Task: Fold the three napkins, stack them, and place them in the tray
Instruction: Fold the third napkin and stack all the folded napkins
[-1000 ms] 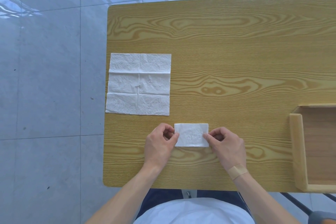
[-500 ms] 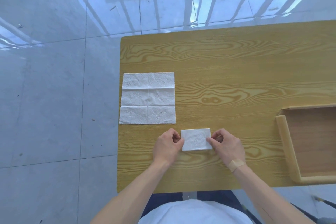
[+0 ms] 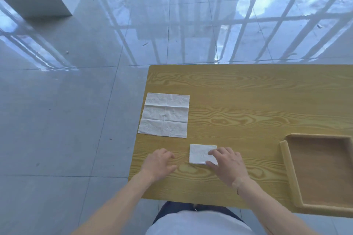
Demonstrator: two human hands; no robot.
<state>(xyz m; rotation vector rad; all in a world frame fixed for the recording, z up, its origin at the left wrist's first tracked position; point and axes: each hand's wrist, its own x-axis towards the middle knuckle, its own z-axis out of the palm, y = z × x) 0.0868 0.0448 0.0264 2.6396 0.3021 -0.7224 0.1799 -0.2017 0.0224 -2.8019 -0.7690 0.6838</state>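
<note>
Head view, table: a yellow wood-grain tabletop (image 3: 248,101) carries everything; the person stands at its near edge, so the work sits close to the body.

Head view, folded piece: a small white folded paper napkin (image 3: 199,153) lies flat near the front edge, between the two hands. I cannot tell whether it is one napkin or more than one stacked.

Head view, right hand (image 3: 228,164): fingers spread and loosely open, their tips resting on the folded piece's right side, gripping nothing; I judge this is to pin it down and press the crease.

Head view, left hand (image 3: 159,164): just left of the folded piece, apart from it, fingers relaxed and curled, holding nothing.

Head view, unfolded piece: a flat white creased paper napkin (image 3: 164,115) lies spread open at the table's left edge, beyond the left hand, probably next to be folded.

Head view, tray: a shallow light wooden tray (image 3: 286,160) sits at the right, with no napkin in the part I can see, well apart from the folded piece.
</note>
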